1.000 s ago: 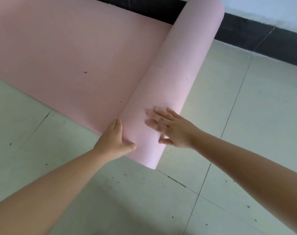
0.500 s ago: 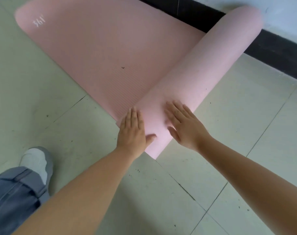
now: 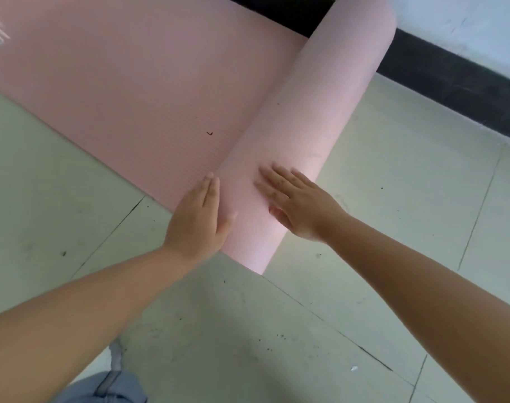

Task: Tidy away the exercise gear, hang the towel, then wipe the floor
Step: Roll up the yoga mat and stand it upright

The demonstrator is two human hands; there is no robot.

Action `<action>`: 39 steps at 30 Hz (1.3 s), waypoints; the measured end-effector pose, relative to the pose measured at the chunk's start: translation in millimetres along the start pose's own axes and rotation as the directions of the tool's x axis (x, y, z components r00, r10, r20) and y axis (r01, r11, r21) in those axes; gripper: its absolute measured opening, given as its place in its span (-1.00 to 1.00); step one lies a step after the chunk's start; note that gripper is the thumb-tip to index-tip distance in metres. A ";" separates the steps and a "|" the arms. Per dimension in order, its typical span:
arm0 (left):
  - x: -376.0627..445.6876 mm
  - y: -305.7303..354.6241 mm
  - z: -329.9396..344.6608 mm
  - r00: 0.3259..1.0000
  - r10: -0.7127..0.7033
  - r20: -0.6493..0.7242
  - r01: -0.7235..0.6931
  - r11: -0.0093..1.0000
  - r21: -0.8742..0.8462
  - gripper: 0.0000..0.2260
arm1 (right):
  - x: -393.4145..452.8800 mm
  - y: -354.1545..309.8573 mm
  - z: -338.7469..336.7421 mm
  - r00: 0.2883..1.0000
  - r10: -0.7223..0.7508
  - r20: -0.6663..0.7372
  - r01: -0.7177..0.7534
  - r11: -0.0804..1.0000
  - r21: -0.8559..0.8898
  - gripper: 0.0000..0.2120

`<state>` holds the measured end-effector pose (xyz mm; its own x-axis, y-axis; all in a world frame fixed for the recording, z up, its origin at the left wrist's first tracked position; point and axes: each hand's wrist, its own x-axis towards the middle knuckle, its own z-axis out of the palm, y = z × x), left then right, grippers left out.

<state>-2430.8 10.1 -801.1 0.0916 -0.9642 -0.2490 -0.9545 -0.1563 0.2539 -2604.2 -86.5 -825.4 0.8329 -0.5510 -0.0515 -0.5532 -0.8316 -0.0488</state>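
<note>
Head view. Pink exercise mat (image 3: 137, 82) lies on the pale tiled floor (image 3: 393, 199), part rolled. The rolled part (image 3: 315, 135) is a thick cylinder; its long axis runs from the near open end, just ahead of the hands, diagonally up and right toward the dark skirting (image 3: 451, 71) at the wall. The flat, unrolled stretch extends left of the roll, ribbed surface up, with a faint white print near its far left edge. A small dark mark sits on the flat part close to the seam.

Left hand (image 3: 198, 219): fingers together and straight, set in the crease where roll meets flat sheet, thumb laid over the roll's near end. Not gripping, pressing sideways.

Right hand (image 3: 294, 205): fingers spread, palm flat on top of the roll near its near end. Nothing pinched.

Both hands work only the near end; the far end is unattended. Judgement: the next push goes left, across the roll's axis, over the flat stretch. Risk: the roll skews or cones, since both hands sit at one end.

Grey-blue trouser fabric (image 3: 111, 388) at bottom edge. Dark specks on the tiles. No towel in sight.
</note>
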 end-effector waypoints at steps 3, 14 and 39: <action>-3.4 -1.4 0.0 0.982 -0.149 0.117 0.164 0.978 -0.131 0.09 | 36.7 -11.9 -8.9 0.999 0.017 0.042 -0.016 1.000 -0.024 -0.49; 49.1 -95.7 -30.7 0.968 0.012 0.252 0.049 0.971 -0.235 0.07 | 42.9 -38.3 -27.3 0.998 0.055 0.032 -0.050 0.988 -0.143 -0.56; 13.0 -186.7 -40.0 0.887 -0.456 -0.072 0.315 0.712 -0.628 -0.35 | 230.0 -129.5 -47.3 0.995 -0.047 0.091 0.041 0.997 0.068 -0.46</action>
<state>-2240.0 18.2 -814.3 0.5372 -0.7992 -0.2696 -0.4724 -0.5499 0.6888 -2340.2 -108.8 -783.7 0.8531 -0.5026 -0.1399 -0.5184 -0.8468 -0.1190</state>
